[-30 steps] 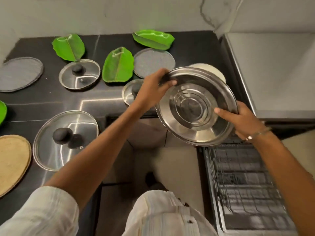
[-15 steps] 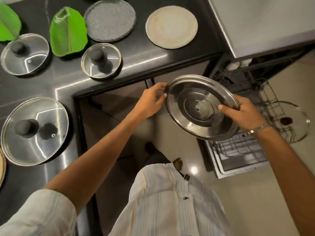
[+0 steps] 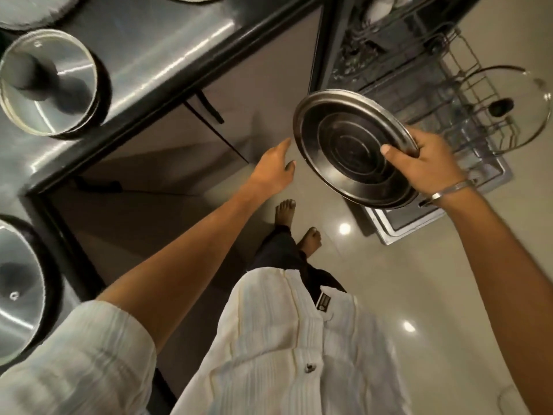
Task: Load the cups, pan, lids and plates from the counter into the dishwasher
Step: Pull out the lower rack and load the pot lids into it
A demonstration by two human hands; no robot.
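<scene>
Polished steel plate (image 3: 353, 148), clear glass lid (image 3: 514, 106) – glossy floor (image 3: 419, 280), matt crinkled cloth shirt (image 3: 284, 354).

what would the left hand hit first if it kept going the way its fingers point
Probably the grey cabinet front under the counter edge. The left hand is open, clear of the steel plate, fingers pointing up and slightly right. Depth from this single view is unclear.

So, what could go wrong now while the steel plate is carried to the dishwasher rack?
1. Only the right hand holds the steel plate, pinching its rim; the left hand is open beside it, so the plate might slip.
2. A glass lid already stands in the rack; the plate could knock against it.
3. Bare feet are below, so a dropped plate might hit them.
</scene>
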